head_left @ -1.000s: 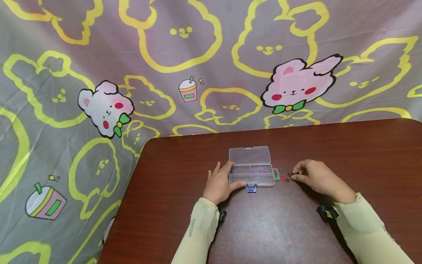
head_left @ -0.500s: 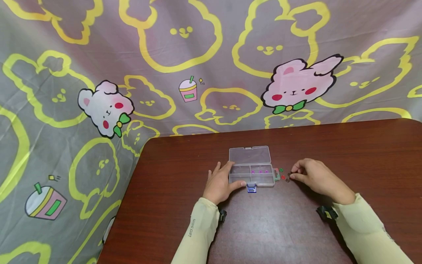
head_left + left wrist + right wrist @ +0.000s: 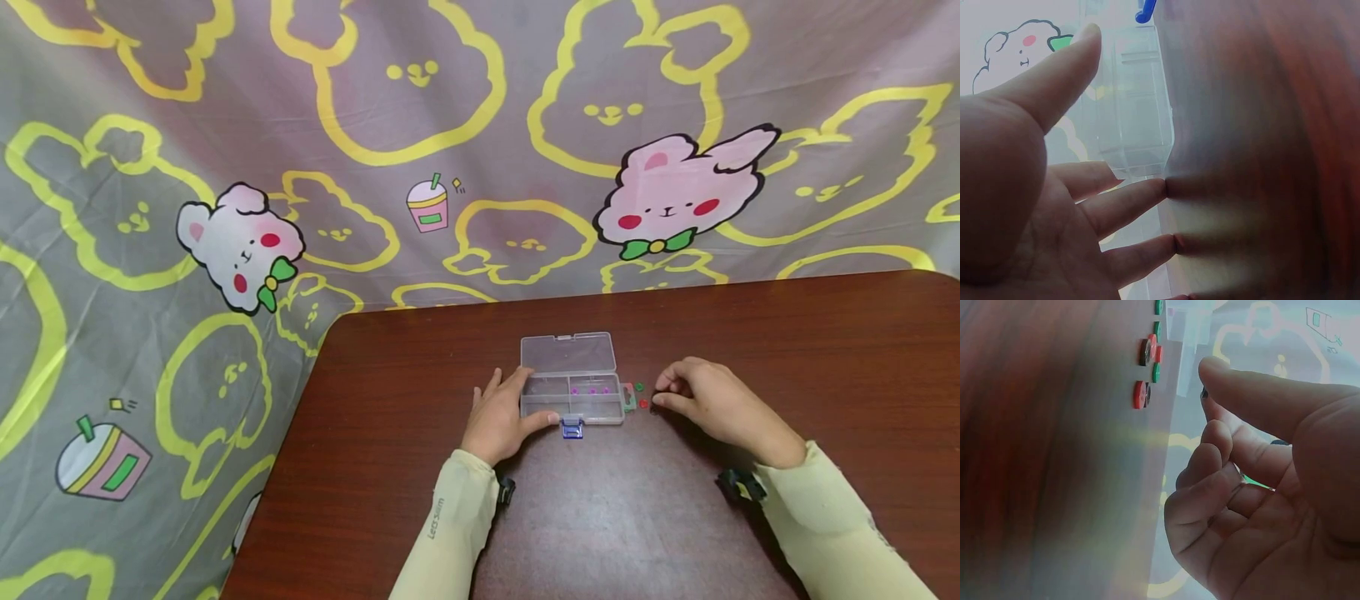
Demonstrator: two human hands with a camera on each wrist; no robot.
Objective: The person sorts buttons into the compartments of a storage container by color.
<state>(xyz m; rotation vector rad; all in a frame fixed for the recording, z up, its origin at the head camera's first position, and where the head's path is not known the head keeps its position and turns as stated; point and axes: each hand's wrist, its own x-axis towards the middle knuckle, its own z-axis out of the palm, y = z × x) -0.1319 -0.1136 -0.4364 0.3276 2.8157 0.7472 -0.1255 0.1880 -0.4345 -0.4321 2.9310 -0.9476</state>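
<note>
A clear plastic compartment box (image 3: 545,407) lies on the table with its lid (image 3: 567,353) folded back. Several small pink pieces (image 3: 592,391) sit in its back right compartment. My left hand (image 3: 501,418) rests against the box's left end, thumb along the front edge and fingers fairly straight. My right hand (image 3: 717,408) is just right of the box. Its thumb and index finger pinch a small black button (image 3: 1204,394), mostly hidden by the fingertips; the other fingers are curled in. Near it lie a red button (image 3: 643,403) and a green button (image 3: 640,387).
A blue latch (image 3: 572,429) hangs from the box's front edge. At the box's right end, red and green show around a small tab (image 3: 629,397). Several red, green and black buttons (image 3: 1139,394) lie on the brown table (image 3: 420,375). A patterned cloth (image 3: 517,108) hangs behind.
My right hand has shifted slightly left, toward the box, and its fingertips now cover where dark buttons showed. The left hand and the box have stayed put.
</note>
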